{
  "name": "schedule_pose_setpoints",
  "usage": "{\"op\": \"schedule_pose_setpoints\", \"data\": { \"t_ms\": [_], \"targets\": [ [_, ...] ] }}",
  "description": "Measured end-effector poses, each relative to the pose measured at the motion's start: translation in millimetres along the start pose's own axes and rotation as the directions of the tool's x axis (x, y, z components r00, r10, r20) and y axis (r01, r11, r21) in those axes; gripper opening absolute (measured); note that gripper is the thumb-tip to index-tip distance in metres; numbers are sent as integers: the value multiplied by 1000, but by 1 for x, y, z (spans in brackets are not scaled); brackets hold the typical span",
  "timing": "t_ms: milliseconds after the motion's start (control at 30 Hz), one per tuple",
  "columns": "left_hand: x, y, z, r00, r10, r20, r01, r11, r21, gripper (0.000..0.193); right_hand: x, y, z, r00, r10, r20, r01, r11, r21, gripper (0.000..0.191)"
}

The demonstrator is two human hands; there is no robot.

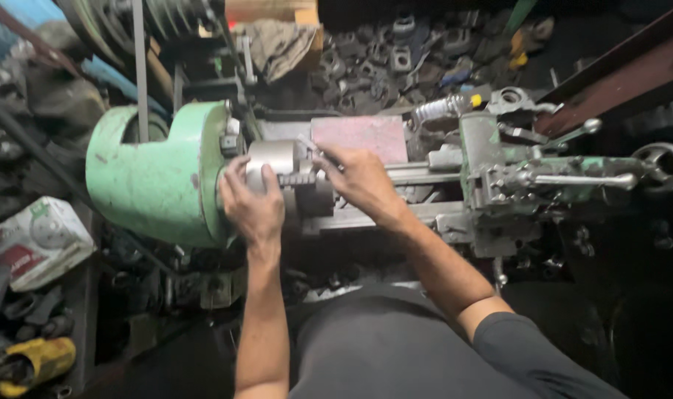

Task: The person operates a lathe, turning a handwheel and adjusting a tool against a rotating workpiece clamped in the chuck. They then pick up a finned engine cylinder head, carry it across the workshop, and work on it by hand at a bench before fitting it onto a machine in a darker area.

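Note:
A small metal lathe lies across the view, with a pale green headstock cover (pixel 155 174) on the left. Its steel chuck (pixel 277 159) sits just right of the cover. My left hand (pixel 253 203) wraps over the chuck's near side, fingers curled on its rim. My right hand (pixel 362 181) rests on the chuck's right face by the jaws (pixel 299 179). Whether its fingers pinch a small part is hidden.
The green carriage with tool post (pixel 491 177) and long handles sits to the right, a handwheel (pixel 665 164) at the far right. A pink plate (pixel 362 133) lies behind the chuck. Metal parts pile at the back, a white carton (pixel 37 240) and yellow tool (pixel 37 362) at left.

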State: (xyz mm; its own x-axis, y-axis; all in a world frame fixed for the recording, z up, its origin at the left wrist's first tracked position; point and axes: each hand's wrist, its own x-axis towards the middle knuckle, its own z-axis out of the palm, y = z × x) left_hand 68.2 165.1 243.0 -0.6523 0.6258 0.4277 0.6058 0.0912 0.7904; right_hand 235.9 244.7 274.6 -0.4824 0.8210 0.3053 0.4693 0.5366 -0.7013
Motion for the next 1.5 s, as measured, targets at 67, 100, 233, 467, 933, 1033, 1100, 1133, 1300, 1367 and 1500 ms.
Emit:
{"op": "schedule_pose_setpoints", "data": {
  "t_ms": [67,100,233,467,933,1033,1100,1133,1300,1367,1500],
  "targets": [
    [-4,10,-7,998,62,-24,-59,991,123,29,5,-4,-3,994,-21,111,20,1000,12,33],
    [-5,16,-10,984,173,-45,-161,969,190,30,5,-4,-3,987,-29,155,32,999,-22,35],
    [3,34,-19,830,535,157,-541,841,-7,39,0,12,0,968,-99,230,109,994,-30,47],
    [13,42,7,684,590,429,-598,790,-135,38,-24,105,16,948,269,168,-312,690,654,49],
    [2,48,41,790,434,434,-535,833,140,11,-59,100,21,998,21,63,-13,992,-123,14],
    [-4,54,43,841,393,371,-502,822,267,22,-55,91,16,992,70,101,-53,985,-165,12],
    [-5,64,42,869,368,332,-467,832,299,26,-55,90,16,989,98,112,-74,977,-200,11],
    [-5,70,41,876,357,325,-450,847,282,25,-55,91,16,990,99,100,-74,972,-224,10],
    [4,105,17,904,349,247,-372,927,54,33,-58,127,16,992,-30,-124,-1,970,-243,7],
    [-2,109,2,913,301,276,-267,951,-154,28,-67,155,14,984,14,-175,-46,983,-178,10],
    [-49,79,-11,415,483,771,-108,868,-485,19,-110,223,5,889,457,-19,-437,862,258,21]
  ]
}}
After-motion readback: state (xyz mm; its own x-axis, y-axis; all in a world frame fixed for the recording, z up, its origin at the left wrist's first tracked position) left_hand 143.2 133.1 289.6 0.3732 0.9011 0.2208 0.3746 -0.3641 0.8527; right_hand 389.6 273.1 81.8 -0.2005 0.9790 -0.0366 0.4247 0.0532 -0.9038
